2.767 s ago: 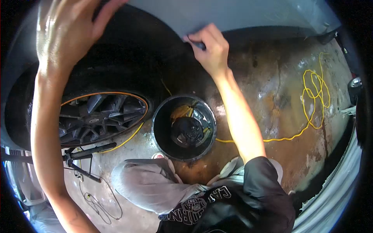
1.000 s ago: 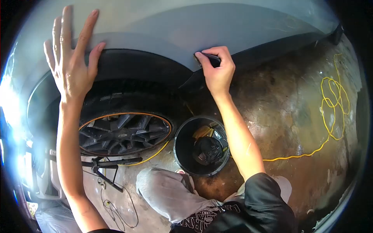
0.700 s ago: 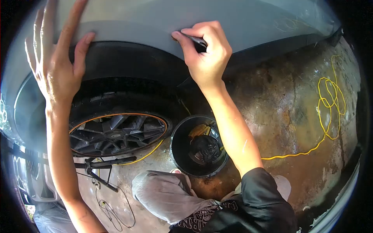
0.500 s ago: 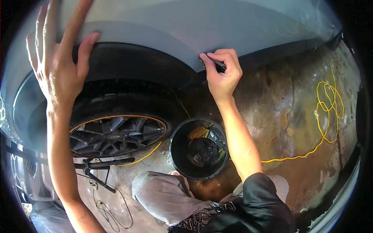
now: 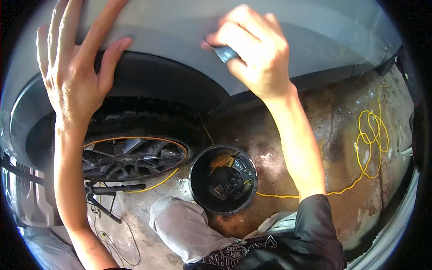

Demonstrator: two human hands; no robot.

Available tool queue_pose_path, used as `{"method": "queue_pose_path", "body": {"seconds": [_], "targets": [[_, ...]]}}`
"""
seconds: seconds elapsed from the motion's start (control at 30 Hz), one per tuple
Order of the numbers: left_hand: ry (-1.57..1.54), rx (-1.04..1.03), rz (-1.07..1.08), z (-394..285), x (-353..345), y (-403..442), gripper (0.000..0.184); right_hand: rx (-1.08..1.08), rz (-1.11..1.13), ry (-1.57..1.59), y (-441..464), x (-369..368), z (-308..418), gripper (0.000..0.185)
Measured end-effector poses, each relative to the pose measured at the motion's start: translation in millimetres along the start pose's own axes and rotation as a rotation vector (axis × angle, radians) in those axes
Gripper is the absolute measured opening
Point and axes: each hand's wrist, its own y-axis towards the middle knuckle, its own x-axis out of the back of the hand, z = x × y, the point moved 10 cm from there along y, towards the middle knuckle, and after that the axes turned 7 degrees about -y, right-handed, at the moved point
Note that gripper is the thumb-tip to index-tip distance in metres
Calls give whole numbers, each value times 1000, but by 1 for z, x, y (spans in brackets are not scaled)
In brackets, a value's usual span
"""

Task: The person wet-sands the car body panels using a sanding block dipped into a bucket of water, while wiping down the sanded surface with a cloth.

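Observation:
My left hand [image 5: 74, 85] lies with fingers spread on the grey car body panel [image 5: 171, 27], its thumb above the black wheel-arch trim [image 5: 166, 74]. Farther right, my right hand [image 5: 263, 56] is closed around a small, dark, shiny flat piece [image 5: 226, 54] whose kind I cannot make out. The fingers and that piece are at the panel, above the rear corner of the arch; motion blurs the fingertips. Below the arch is a tyre [image 5: 148, 110] on a dark spoked wheel [image 5: 128, 159] with an orange rim line.
A black bucket [image 5: 198, 193] with dark and yellowish items inside stands on the wet floor, between the wheel and my knees. A yellow cord [image 5: 288, 196] runs behind it to loose loops at right. A black bar-like frame [image 5: 121, 187] sits beside the wheel.
My right hand has moved up the panel from its lower edge and turned, still gripping the dark piece. My left hand keeps its spread pose, and the view has shifted slightly.

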Motion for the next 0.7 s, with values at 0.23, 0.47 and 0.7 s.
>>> {"method": "queue_pose_path", "body": {"seconds": [0.23,0.47,0.7], "targets": [[92,29,73,12,-10,-11,48,17,131,-11,-29,-2,-4,22],[128,105,88,10,-7,-10,64,193,83,-8,35,-6,19,20],[103,98,28,11,-8,-12,72,79,206,-44,-17,-6,4,21]]}}
